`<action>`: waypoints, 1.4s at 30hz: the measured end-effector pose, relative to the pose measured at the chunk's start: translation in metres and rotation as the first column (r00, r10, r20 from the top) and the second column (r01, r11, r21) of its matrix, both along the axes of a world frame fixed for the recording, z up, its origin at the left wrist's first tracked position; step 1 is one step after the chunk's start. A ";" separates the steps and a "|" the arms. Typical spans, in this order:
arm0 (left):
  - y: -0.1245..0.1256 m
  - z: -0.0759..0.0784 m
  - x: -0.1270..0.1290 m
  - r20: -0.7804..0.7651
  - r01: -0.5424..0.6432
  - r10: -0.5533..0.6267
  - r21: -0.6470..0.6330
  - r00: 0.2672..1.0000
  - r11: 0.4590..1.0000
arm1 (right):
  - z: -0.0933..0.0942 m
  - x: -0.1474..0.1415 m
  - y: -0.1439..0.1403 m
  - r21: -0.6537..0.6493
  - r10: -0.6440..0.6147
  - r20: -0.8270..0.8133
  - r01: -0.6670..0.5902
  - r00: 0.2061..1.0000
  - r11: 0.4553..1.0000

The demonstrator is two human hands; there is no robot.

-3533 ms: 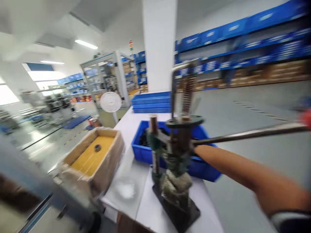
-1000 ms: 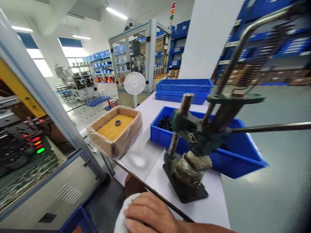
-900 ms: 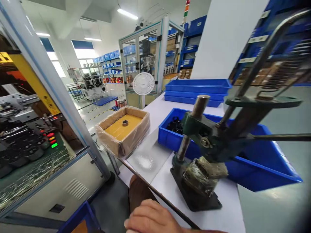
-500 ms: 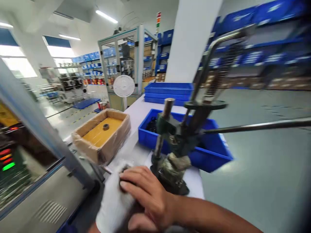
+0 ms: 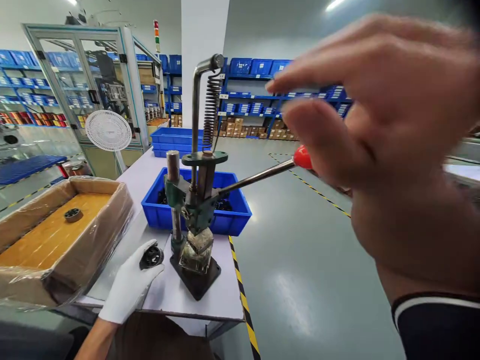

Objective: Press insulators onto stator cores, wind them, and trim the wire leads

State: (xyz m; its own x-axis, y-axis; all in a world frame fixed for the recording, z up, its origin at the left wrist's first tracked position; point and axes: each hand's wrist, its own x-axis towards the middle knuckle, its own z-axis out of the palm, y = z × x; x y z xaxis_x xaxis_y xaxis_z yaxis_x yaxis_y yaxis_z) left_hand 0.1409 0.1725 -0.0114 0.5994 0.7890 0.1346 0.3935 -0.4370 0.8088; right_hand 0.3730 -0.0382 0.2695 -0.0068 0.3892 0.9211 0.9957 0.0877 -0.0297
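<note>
Since half a second ago the left hand [image 5: 129, 285] carries a part [image 5: 151, 257] pinched at 9 o'clock of the press [image 5: 195, 210]; right hand [image 5: 378, 135], spread empty, nears the lever [image 5: 262, 175]. Seating the part seems next.

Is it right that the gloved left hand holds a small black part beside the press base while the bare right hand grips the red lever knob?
Not quite. In the head view the right hand is open, short of the red knob. The left hand does hold the black part.

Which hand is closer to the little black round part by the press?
Left. The gloved left hand holds the black round part in its fingertips, beside the press. The bare right hand is raised far off, near the red lever knob.
</note>
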 end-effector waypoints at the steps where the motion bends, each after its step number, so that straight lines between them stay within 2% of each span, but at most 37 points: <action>1: -0.007 0.011 0.009 0.003 0.054 -0.054 -0.032 0.999 0.998 | 0.013 0.005 0.006 -0.040 -0.094 0.096 0.098 0.991 0.994; 3: -0.021 0.026 0.029 0.009 0.150 -0.149 -0.102 0.989 0.984 | 0.031 0.016 0.019 -0.209 -0.225 0.215 0.270 0.950 0.940; 4: -0.027 0.030 0.038 0.013 0.186 -0.186 -0.134 0.982 0.973 | 0.037 0.021 0.027 -0.320 -0.255 0.210 0.312 0.944 0.895; 6: -0.038 0.030 0.056 0.009 0.234 -0.236 -0.179 0.972 0.956 | 0.042 0.034 0.040 -0.523 -0.300 0.206 0.364 0.932 0.771; 9: -0.050 0.015 0.078 0.085 0.203 -0.188 -0.231 0.978 0.951 | 0.035 0.054 0.048 -0.741 -0.288 0.241 0.368 0.927 0.561; 11: -0.056 -0.001 0.089 0.211 0.168 -0.109 -0.289 0.971 0.942 | 0.022 0.065 0.040 -0.827 -0.178 0.219 0.280 0.959 0.488; 12: -0.059 -0.009 0.093 0.272 0.159 -0.071 -0.316 0.960 0.935 | 0.012 0.068 0.032 -0.848 -0.115 0.186 0.219 0.976 0.483; 13: -0.061 -0.016 0.096 0.319 0.153 -0.042 -0.332 0.947 0.931 | -0.002 0.070 0.021 -0.851 -0.062 0.149 0.160 0.987 0.500; 15: -0.063 -0.027 0.099 0.365 0.136 -0.005 -0.333 0.931 0.933 | -0.039 0.066 -0.003 -0.807 -0.041 0.071 0.081 0.997 0.585; 17: -0.064 -0.032 0.099 0.372 0.117 0.015 -0.329 0.928 0.937 | -0.089 0.057 -0.024 -0.728 -0.094 -0.042 0.034 0.995 0.685; 19: -0.065 -0.033 0.097 0.366 0.109 0.020 -0.328 0.930 0.938 | -0.145 0.046 -0.032 -0.699 -0.166 -0.258 -0.065 0.952 0.712; 20: -0.065 -0.032 0.096 0.360 0.109 0.019 -0.329 0.933 0.938 | -0.173 0.042 -0.031 -0.707 -0.186 -0.388 -0.162 0.903 0.689; 22: -0.066 -0.030 0.095 0.352 0.112 0.015 -0.339 0.936 0.934 | -0.219 0.039 -0.021 -0.657 -0.253 -0.656 -0.373 0.711 0.655; 24: -0.067 -0.027 0.094 0.347 0.123 0.010 -0.358 0.938 0.925 | -0.249 0.039 -0.007 -0.577 -0.279 -0.798 -0.542 0.534 0.611; 25: -0.068 -0.025 0.094 0.340 0.128 0.007 -0.371 0.940 0.920 | -0.258 0.040 -0.001 -0.548 -0.279 -0.828 -0.594 0.487 0.589; 26: -0.069 -0.024 0.094 0.333 0.131 0.004 -0.383 0.943 0.914 | -0.265 0.041 0.004 -0.532 -0.267 -0.840 -0.620 0.472 0.577; 27: -0.069 -0.023 0.094 0.326 0.131 0.005 -0.393 0.945 0.910 | -0.271 0.042 0.008 -0.522 -0.244 -0.842 -0.613 0.481 0.593; 28: -0.070 -0.023 0.094 0.320 0.127 0.009 -0.400 0.947 0.908 | -0.276 0.043 0.013 -0.509 -0.214 -0.838 -0.580 0.501 0.636; 31: -0.070 -0.025 0.095 0.330 0.111 0.030 -0.401 0.944 0.909 | -0.300 0.042 0.032 -0.392 -0.094 -0.815 -0.424 0.572 0.817; 32: -0.070 -0.028 0.095 0.340 0.114 0.031 -0.399 0.940 0.910 | -0.310 0.041 0.041 -0.347 -0.061 -0.803 -0.383 0.593 0.856; 34: -0.069 -0.033 0.096 0.362 0.130 0.023 -0.391 0.932 0.911 | -0.327 0.040 0.056 -0.293 -0.026 -0.788 -0.338 0.614 0.894; 36: -0.067 -0.039 0.096 0.395 0.154 0.005 -0.370 0.919 0.916 | -0.337 0.039 0.062 -0.275 -0.013 -0.778 -0.323 0.628 0.905; 38: -0.067 -0.043 0.097 0.432 0.169 -0.003 -0.348 0.902 0.922 | -0.336 0.040 0.057 -0.286 0.007 -0.774 -0.360 0.633 0.888; 41: -0.068 -0.040 0.097 0.452 0.176 -0.014 -0.319 0.892 0.931 | -0.314 0.055 0.043 -0.292 0.058 -0.790 -0.458 0.610 0.840; 42: -0.069 -0.038 0.095 0.442 0.171 -0.022 -0.301 0.897 0.938 | -0.304 0.065 0.041 -0.277 0.069 -0.798 -0.465 0.599 0.841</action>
State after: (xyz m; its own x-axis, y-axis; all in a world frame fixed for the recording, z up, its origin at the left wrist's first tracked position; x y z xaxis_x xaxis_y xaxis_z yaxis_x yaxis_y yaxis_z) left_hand 0.2361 0.1037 -0.0491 0.6178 0.7736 0.1410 -0.0518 -0.1389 0.9890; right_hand 0.4378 0.0033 -0.0343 0.4153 0.8213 0.3911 0.5364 0.1261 -0.8345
